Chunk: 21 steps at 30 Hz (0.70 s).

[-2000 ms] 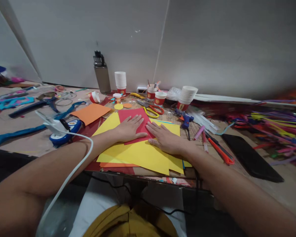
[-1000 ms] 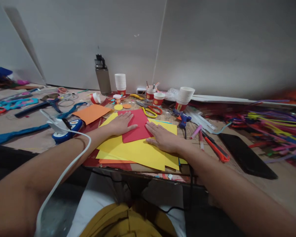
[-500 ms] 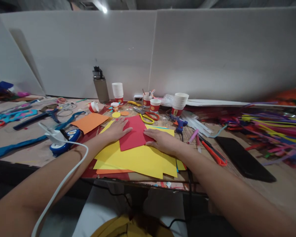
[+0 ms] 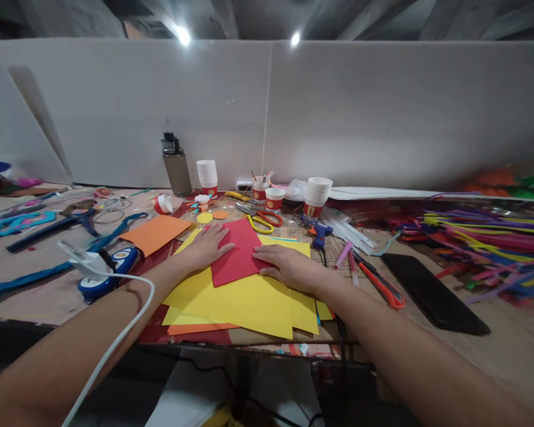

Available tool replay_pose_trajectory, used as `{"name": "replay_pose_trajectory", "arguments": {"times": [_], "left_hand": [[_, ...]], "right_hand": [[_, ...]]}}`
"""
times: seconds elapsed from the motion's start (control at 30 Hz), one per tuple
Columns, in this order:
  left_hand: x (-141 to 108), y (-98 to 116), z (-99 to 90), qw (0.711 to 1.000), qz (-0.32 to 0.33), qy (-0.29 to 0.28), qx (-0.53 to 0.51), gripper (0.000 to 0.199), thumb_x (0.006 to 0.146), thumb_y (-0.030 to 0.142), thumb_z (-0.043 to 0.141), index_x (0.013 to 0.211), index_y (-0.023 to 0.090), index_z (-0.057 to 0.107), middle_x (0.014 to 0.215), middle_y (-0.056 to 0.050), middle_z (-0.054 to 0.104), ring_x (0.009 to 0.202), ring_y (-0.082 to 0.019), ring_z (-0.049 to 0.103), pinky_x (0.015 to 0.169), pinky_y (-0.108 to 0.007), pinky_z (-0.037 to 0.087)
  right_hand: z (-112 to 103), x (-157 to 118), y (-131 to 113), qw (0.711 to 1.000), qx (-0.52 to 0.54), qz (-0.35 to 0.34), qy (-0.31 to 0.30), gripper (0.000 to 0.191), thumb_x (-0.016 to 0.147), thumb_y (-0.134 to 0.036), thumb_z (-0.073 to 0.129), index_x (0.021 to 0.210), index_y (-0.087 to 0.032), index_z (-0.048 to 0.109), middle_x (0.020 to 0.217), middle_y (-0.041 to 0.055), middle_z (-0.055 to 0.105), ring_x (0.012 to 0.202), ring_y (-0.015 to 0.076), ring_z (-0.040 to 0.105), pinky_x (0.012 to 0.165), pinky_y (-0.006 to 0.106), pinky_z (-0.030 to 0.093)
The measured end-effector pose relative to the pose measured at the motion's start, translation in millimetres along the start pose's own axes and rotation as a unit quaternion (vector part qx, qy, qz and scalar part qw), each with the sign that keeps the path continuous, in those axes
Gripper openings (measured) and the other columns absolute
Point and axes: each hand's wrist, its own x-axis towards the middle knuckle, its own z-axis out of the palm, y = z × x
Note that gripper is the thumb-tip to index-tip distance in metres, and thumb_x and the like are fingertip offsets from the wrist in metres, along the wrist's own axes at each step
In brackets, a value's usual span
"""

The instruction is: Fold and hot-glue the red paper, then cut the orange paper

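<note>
A red sheet of paper (image 4: 238, 255) lies tilted on top of several yellow sheets (image 4: 231, 305) in front of me. My left hand (image 4: 207, 246) rests flat across the red sheet's left side, fingers stretched out and pointing away from me. On the opposite side, my right hand (image 4: 287, 265) lies with its fingertips on the red sheet's right edge and its palm over the yellow paper. Neither hand is closed around anything. An orange sheet (image 4: 155, 233) lies left of the stack, and another orange edge shows beneath the yellow ones.
Behind the paper lie red-handled scissors (image 4: 269, 217) and yellow-handled pliers (image 4: 260, 224). Paper cup stacks (image 4: 318, 196), a bottle (image 4: 177, 169) and a blue glue gun (image 4: 321, 233) stand or lie around. On the right are a utility knife (image 4: 382, 284), a black phone (image 4: 434, 293) and pipe cleaners (image 4: 493, 237).
The whole scene has shifted slightly down and left as the camera tipped up. Both hands remain in about the same place on the red sheet.
</note>
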Motion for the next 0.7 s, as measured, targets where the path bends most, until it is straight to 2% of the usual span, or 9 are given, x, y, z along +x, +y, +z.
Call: {"name": "replay_pose_trajectory", "arguments": {"times": [0.33,0.47,0.63,0.7], "left_hand": [[-0.5,1.9,-1.5,1.0,0.002,-0.001,-0.002,0.072,0.092,0.06,0.034,0.145,0.011,0.04,0.155,-0.019,0.029,0.146,-0.032,0.022,0.116,-0.051,0.018],[-0.7,2.1,-1.7,1.0,0.0,0.003,-0.006,0.071,0.092,0.06,0.035,0.144,0.012,0.041,0.155,-0.018,0.031,0.145,-0.032,0.024,0.116,-0.051,0.019],[-6.9,12.5,-6.2,0.998,0.012,0.054,-0.015,0.057,0.093,0.051,0.041,0.138,0.016,0.049,0.152,-0.015,0.038,0.142,-0.032,0.029,0.115,-0.053,0.02],[-8.8,17.9,-7.7,0.997,0.021,0.071,-0.023,0.052,0.093,0.044,0.043,0.136,0.016,0.051,0.149,-0.015,0.043,0.139,-0.031,0.035,0.114,-0.051,0.025]], "right_hand": [[-2.0,-1.0,-2.7,1.0,0.003,0.011,-0.012,0.046,0.094,-0.034,0.051,0.137,-0.016,0.055,0.143,0.0115,0.051,0.132,0.0243,0.047,0.111,0.039,0.036],[0.3,-0.9,-2.2,1.0,0.006,0.004,0.004,0.044,0.093,-0.032,0.052,0.134,-0.015,0.058,0.14,0.0124,0.054,0.129,0.0244,0.05,0.11,0.038,0.038],[5.2,0.1,0.1,0.999,0.014,-0.02,0.045,0.036,0.094,-0.032,0.051,0.123,-0.017,0.066,0.131,0.0124,0.061,0.12,0.0235,0.057,0.105,0.038,0.043],[6.0,0.2,0.4,0.998,0.023,-0.017,0.053,0.034,0.093,-0.031,0.052,0.12,-0.018,0.067,0.129,0.0116,0.063,0.118,0.023,0.058,0.103,0.038,0.044]]}}
